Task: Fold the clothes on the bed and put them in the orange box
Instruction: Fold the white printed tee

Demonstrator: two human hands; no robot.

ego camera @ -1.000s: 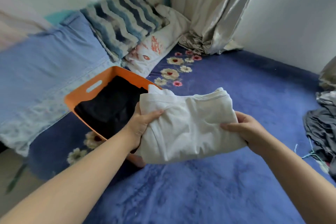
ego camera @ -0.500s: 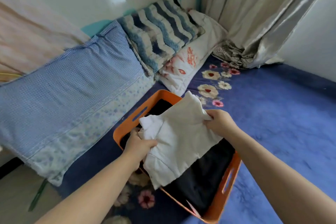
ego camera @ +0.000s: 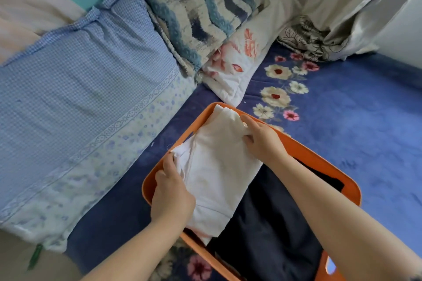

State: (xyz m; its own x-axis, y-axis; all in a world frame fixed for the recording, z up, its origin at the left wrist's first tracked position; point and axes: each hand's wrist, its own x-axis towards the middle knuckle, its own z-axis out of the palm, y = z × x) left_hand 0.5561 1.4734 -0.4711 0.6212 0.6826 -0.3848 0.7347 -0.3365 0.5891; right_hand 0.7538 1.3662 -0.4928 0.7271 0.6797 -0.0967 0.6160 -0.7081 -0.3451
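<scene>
A folded white garment lies in the far half of the orange box, which stands on the blue bed. Under and beside it inside the box lies a dark navy folded garment. My left hand grips the white garment's near left edge, fingers curled over the cloth at the box's left rim. At the garment's far right corner, my right hand pinches a bunch of the fabric.
A blue checked pillow lies left of the box. A wavy blue-and-white blanket and a floral pillow lie behind it. Curtains hang at the back right. The blue flowered bedcover stretches to the right.
Both hands carried the white garment from above the bed over to the box and lowered it onto the dark garment. The camera moved closer and looks further down.
</scene>
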